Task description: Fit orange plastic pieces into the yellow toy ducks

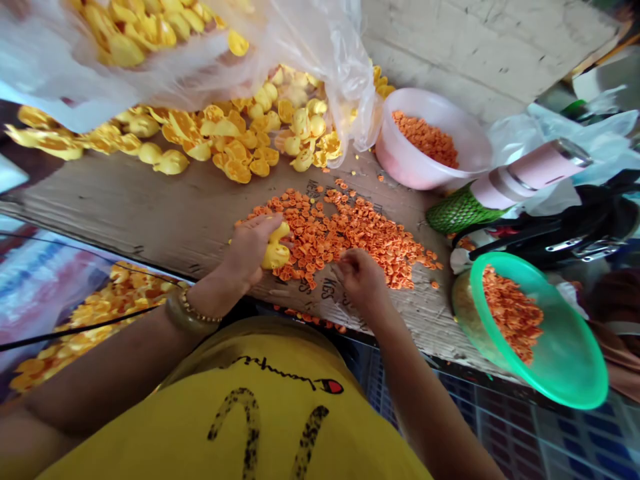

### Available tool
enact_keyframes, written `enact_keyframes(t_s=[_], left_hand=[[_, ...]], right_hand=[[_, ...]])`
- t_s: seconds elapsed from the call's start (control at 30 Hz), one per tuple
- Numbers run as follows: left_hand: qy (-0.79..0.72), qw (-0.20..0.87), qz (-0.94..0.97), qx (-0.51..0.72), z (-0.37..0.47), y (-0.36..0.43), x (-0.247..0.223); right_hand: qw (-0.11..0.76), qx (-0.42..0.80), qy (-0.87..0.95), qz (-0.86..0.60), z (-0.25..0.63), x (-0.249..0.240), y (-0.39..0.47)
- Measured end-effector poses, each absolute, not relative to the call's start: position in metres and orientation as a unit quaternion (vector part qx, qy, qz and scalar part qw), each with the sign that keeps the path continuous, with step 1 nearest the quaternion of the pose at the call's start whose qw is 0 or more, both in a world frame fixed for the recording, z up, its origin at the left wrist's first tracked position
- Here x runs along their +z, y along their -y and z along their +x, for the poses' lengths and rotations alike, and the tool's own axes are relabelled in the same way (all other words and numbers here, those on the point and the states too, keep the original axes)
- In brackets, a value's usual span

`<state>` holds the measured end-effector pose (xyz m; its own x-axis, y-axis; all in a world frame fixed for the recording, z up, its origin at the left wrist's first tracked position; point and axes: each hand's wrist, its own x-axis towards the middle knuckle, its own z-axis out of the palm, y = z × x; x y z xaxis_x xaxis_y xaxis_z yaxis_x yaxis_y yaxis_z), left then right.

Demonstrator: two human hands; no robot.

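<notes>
My left hand [249,249], with bracelets at its wrist, is closed around a yellow plastic toy duck piece [277,248]. To its right, my right hand [363,280] has its fingers pinched together at the near edge of a spread of small orange plastic pieces [325,230]. Whatever sits between those right fingertips is hidden or too small to name. The orange pieces lie loose on a cardboard-covered table [125,207], right beyond both hands.
Yellow duck parts [220,137] heap along the back, some in a clear plastic bag [310,33]. A pink bowl [387,143] and a green bowl [575,360] hold orange pieces. A pink bottle [535,175] leans near a black bag [560,223]. More yellow parts [100,313] lie lower left.
</notes>
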<state>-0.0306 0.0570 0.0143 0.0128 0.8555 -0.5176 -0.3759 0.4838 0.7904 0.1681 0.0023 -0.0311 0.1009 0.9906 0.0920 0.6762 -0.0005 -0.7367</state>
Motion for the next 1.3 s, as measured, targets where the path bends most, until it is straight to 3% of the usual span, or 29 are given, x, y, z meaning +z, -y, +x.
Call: enact_keyframes(t_s=[0.07,0.13,0.2,0.3,0.57,0.9,1.13,1.3], left_hand=[[-0.515,0.729,0.182,0.413,-0.031,-0.046,0.017],[-0.484,0.788,0.132,0.357,-0.029,-0.035,0.015],[-0.447,0.832,0.084,0.317,-0.026,-0.028,0.01],[-0.41,0.855,0.047,0.315,-0.022,-0.023,0.003],[-0.386,0.865,0.038,0.318,-0.02,-0.01,0.011],[-0.417,0.862,0.076,0.278,-0.022,0.0,0.018],[-0.442,0.85,0.077,0.275,-0.019,0.001,0.014],[-0.46,0.833,0.105,0.288,-0.018,0.003,0.015]], right_hand=[[0.459,0.351,0.492,-0.651,0.167,-0.021,0.006],[0.536,0.49,0.353,-0.59,0.158,-0.01,0.016],[0.549,0.599,0.246,-0.528,0.144,0.0,0.025],[0.523,0.666,0.197,-0.493,0.123,0.008,0.035],[0.532,0.61,0.274,-0.52,0.114,0.004,0.048],[0.506,0.627,0.273,-0.526,0.119,0.009,0.055],[0.485,0.505,0.428,-0.572,0.112,0.006,0.058],[0.416,0.358,0.614,-0.567,0.116,0.007,0.059]])
